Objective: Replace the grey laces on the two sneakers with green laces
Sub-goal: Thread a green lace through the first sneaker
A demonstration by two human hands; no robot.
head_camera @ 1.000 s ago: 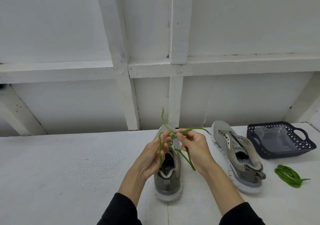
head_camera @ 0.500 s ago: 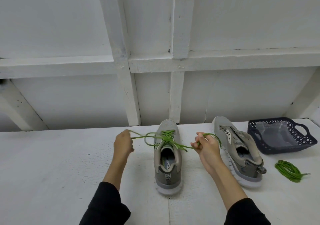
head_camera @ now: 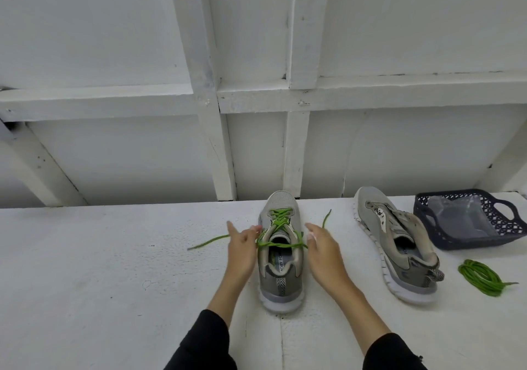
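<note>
A soft, limp green lace (head_camera: 278,221) is threaded through a light grey sneaker (head_camera: 281,251); both hands, left (head_camera: 242,248) and right (head_camera: 320,248), are spread, holding nothing. Its loose ends are best pinched.

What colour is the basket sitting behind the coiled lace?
Dark navy blue, with a lattice pattern of holes in its walls. The head view shows it.

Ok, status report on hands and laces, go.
Left hand and right hand open, flanking laced sneaker. Green lace threaded, ends loose. Second sneaker unlaced, spare green lace coiled beside it.
</note>
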